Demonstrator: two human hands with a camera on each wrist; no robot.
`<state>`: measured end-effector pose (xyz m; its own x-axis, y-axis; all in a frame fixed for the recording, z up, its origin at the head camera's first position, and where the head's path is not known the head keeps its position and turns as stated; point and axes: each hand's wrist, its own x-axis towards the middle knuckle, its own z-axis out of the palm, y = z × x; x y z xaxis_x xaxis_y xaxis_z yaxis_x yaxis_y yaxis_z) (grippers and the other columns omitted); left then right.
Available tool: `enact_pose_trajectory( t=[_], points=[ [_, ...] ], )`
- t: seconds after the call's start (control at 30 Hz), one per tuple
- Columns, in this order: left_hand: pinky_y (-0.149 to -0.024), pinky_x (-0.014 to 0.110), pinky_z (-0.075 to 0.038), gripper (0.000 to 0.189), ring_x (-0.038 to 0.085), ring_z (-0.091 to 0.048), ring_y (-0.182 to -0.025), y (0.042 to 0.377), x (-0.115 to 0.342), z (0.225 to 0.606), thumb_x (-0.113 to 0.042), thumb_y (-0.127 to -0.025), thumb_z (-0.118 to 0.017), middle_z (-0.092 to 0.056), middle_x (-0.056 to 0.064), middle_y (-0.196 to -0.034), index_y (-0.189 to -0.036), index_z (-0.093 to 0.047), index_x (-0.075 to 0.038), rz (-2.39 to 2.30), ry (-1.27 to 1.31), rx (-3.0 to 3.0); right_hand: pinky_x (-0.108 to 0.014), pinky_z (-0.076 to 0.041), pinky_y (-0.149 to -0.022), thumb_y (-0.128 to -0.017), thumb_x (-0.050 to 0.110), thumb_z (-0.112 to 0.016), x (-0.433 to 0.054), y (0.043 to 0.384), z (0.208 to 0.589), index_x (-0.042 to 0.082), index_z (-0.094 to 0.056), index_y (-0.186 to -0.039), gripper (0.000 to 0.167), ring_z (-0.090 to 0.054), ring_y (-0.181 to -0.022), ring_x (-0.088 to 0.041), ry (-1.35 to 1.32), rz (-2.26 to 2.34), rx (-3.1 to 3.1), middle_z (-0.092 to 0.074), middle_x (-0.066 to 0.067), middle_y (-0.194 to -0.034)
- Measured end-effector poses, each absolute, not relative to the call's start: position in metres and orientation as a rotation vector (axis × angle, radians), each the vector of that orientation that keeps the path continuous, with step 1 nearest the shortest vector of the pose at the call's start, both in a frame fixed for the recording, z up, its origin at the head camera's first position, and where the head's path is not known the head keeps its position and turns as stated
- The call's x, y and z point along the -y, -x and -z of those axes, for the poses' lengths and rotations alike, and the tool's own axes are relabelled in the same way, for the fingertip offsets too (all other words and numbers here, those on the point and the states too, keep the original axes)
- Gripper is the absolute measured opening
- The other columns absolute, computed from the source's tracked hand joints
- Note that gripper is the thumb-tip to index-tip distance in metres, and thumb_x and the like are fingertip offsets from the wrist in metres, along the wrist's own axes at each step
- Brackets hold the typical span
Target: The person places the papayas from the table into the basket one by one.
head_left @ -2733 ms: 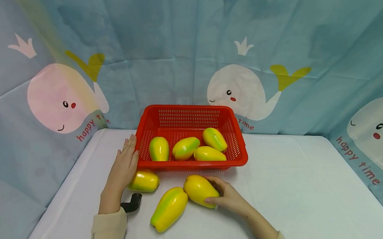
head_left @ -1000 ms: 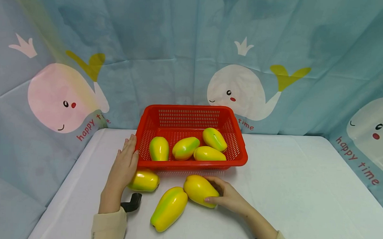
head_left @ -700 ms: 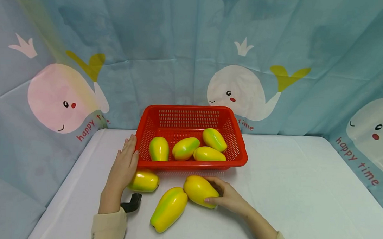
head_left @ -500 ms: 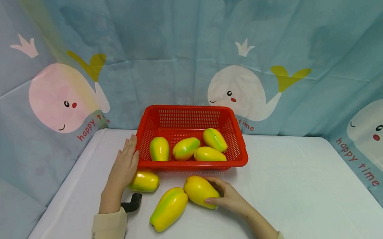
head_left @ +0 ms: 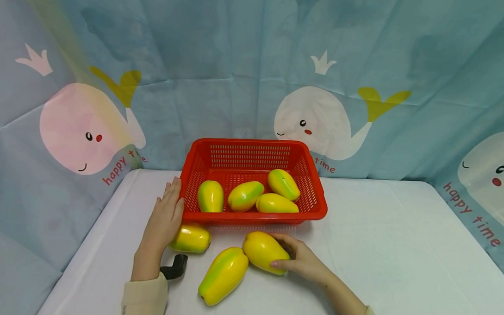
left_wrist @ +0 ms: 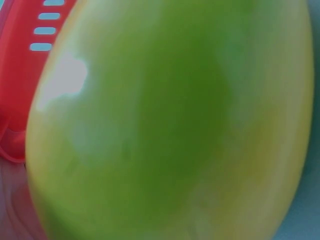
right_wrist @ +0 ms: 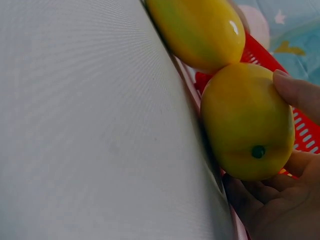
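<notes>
At the desk (head_left: 398, 255), the person's right hand (head_left: 300, 259) grips a yellow fruit (head_left: 264, 252), thumb on one side and fingers on the other. That fruit lies in front of the red basket (head_left: 250, 218), which sits by the desk's far edge, nearer the far left corner than the far right one. The left hand (head_left: 160, 224) rests against the basket's left side with its fingers extended. A green-streaked fruit (head_left: 223, 277) lies on the near side, its upper end against the gripped one. Another fruit (head_left: 192, 239) lies by the basket's near left corner, partly hidden behind the left hand. Inside the basket are four fruits: one at the left (head_left: 211, 196), three grouped toward the right. Whale-printed cloth (head_left: 222, 45) hangs beyond the desk's far edge.
</notes>
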<state>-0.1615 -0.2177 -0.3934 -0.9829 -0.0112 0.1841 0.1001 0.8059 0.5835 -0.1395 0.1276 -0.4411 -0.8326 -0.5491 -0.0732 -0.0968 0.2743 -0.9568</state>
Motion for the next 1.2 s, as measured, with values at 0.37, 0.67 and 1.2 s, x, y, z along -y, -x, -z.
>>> enact_pose_trajectory(
  t=[0.37, 0.67, 1.2],
  points=[
    [-0.111, 0.059, -0.009, 0.057, 0.032, -0.01, -0.143, 0.161, 0.219, 0.394, -0.026, -0.101, -0.034, -0.015, 0.013, -0.156, -0.151, -0.014, -0.005, 0.924, 0.081, 2.805, -0.019, -0.038, -0.098, -0.083, 0.022, -0.071, -0.127, 0.14, 0.441, 0.004, -0.047, -0.136, 0.061, -0.049, -0.12, -0.024, 0.592, 1.585, -2.155, -0.053, -0.008, -0.134],
    [-0.11, 0.06, -0.01, 0.056, 0.033, -0.012, -0.142, 0.162, 0.218, 0.394, -0.024, -0.102, -0.034, -0.016, 0.014, -0.156, -0.15, -0.016, -0.003, 0.915, 0.086, 2.796, -0.023, -0.04, -0.097, -0.084, 0.023, -0.069, -0.128, 0.14, 0.438, 0.003, -0.048, -0.135, 0.058, -0.05, -0.117, -0.025, 0.571, 1.601, -2.122, -0.054, -0.009, -0.132],
    [-0.11, 0.06, -0.002, 0.057, 0.035, -0.011, -0.142, 0.161, 0.217, 0.392, -0.024, -0.099, -0.041, -0.022, 0.015, -0.154, -0.149, -0.023, -0.003, 0.681, 0.098, 2.816, -0.023, -0.041, -0.098, -0.084, 0.021, -0.069, -0.129, 0.137, 0.399, 0.012, -0.048, -0.137, 0.057, -0.049, -0.117, -0.026, 0.682, 1.615, -2.128, -0.052, -0.004, -0.133]
  ],
)
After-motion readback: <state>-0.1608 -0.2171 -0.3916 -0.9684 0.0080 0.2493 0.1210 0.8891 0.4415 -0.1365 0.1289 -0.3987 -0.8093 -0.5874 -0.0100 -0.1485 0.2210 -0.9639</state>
